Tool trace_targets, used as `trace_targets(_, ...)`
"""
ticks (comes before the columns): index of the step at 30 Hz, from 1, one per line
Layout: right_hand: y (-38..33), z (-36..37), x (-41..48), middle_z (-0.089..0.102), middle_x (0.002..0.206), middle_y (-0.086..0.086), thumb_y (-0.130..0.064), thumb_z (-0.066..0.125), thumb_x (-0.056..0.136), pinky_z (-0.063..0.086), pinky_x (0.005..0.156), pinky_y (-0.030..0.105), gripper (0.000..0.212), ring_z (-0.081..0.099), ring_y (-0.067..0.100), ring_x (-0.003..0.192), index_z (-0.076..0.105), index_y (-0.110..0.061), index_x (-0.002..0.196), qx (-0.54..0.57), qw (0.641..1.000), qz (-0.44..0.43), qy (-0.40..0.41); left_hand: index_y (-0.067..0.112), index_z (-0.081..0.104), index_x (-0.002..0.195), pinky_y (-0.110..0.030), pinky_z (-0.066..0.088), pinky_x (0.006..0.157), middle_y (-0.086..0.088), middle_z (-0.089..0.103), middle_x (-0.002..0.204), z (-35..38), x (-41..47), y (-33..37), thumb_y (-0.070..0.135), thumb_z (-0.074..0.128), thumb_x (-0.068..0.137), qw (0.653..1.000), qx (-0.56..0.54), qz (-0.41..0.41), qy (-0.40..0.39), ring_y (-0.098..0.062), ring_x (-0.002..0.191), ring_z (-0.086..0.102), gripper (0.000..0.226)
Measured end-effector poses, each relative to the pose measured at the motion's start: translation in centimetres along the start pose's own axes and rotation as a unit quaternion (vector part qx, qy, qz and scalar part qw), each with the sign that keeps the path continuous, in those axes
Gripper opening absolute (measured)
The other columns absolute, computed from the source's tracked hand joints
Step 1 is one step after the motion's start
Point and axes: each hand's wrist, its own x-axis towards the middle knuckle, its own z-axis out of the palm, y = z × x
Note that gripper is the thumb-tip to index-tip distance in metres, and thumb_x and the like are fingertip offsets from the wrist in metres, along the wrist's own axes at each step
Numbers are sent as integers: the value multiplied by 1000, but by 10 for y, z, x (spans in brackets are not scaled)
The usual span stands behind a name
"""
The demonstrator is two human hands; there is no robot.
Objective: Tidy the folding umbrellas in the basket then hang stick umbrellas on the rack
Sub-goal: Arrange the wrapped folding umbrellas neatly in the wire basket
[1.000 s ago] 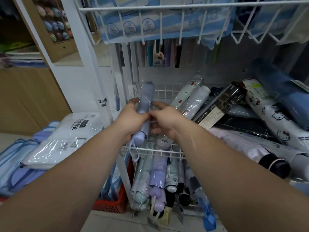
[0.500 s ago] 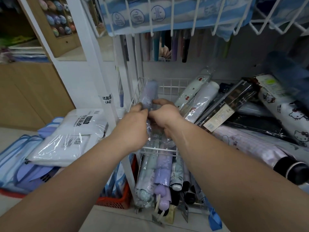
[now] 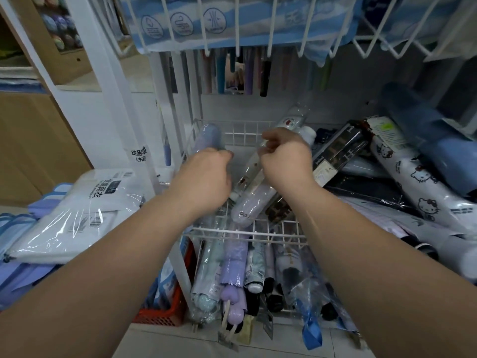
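A white wire basket (image 3: 245, 231) holds several folding umbrellas in clear sleeves. A lavender-blue folding umbrella (image 3: 209, 137) lies along the basket's left wall, and my left hand (image 3: 206, 180) is closed over its lower end. My right hand (image 3: 285, 157) pinches the clear sleeve of a white cherry-print folding umbrella (image 3: 293, 120) that slants toward the back right. Under that hand lies a pale lilac folding umbrella (image 3: 251, 204). Below the basket's front rim hang several wrapped umbrellas (image 3: 233, 264).
To the right lies a loose heap of folding umbrellas, among them a white cat-print one (image 3: 413, 177) and a dark patterned one (image 3: 343, 148). Packaged raincoats (image 3: 77, 208) are stacked at left. A wire shelf (image 3: 258, 24) overhangs. A red crate (image 3: 167, 311) stands on the floor.
My hands have parted. The lavender-blue umbrella, held upright in both hands before, now lies at the basket's left side under my left hand. My right hand moved right onto the cherry-print umbrella's sleeve.
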Motion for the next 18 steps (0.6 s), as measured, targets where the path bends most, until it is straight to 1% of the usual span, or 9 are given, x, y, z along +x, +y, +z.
trace_targets(1,2,-9,1,68,115,10,-14,65,90,53,92,29,29,66,24,101,70,-15,118,19,999,13,24,13,62,130,-34,46,100,-11,61,133,0,6,8,16,60,92,998,-56,1,-7,-32,123,57,38)
trace_targets(2,5,-16,2,65,121,10,-15,65,90,51,95,29,31,64,24,106,70,-15,120,18,999,27,41,18,57,139,-28,42,103,-6,59,140,0,11,16,22,63,93,994,-110,-2,-16,-26,128,55,47)
trace_targets(5,15,-35,6,60,132,11,-23,67,87,49,102,35,40,59,28,117,67,-18,128,-64,996,67,9,27,58,138,-19,42,94,2,63,135,13,25,34,33,73,88,980,-194,3,-40,-16,120,60,53)
trace_targets(8,18,-46,4,59,132,12,-25,69,86,49,103,34,46,59,28,118,63,-18,131,-94,991,94,-35,23,64,132,-23,48,89,-4,68,126,35,34,42,41,76,84,979,-200,-1,-46,-20,108,66,52)
trace_targets(11,19,-51,1,60,128,14,-18,65,88,50,100,35,41,60,31,115,63,-12,128,-116,990,80,-26,28,63,130,-36,52,97,-10,62,128,45,49,41,39,74,79,978,-207,-35,4,-30,110,65,53)
trace_targets(12,20,-51,0,62,124,15,-16,64,88,52,97,36,38,61,32,113,63,-10,126,-132,988,72,-26,30,59,134,-37,52,99,-10,59,132,47,54,39,37,76,78,974,-219,-51,-2,-31,112,64,60)
trace_targets(15,21,-48,-3,68,111,12,-14,60,88,54,85,29,28,66,30,103,66,-9,116,-168,982,71,-37,37,38,149,-38,50,103,-7,50,143,53,62,38,34,83,73,968,-228,-56,-91,-28,120,58,88)
trace_targets(17,20,-46,-3,68,107,10,-13,60,86,54,81,27,25,67,29,99,67,-10,109,-168,981,83,-44,46,29,150,-37,50,103,-5,47,145,58,62,35,30,88,67,959,-249,-52,-125,-26,123,56,103)
trace_targets(18,19,-45,-4,69,107,10,-12,60,86,54,81,27,24,66,29,98,68,-10,108,-164,981,88,-47,51,29,147,-39,51,103,-4,49,144,60,63,33,29,90,64,952,-271,-52,-130,-26,122,57,105)
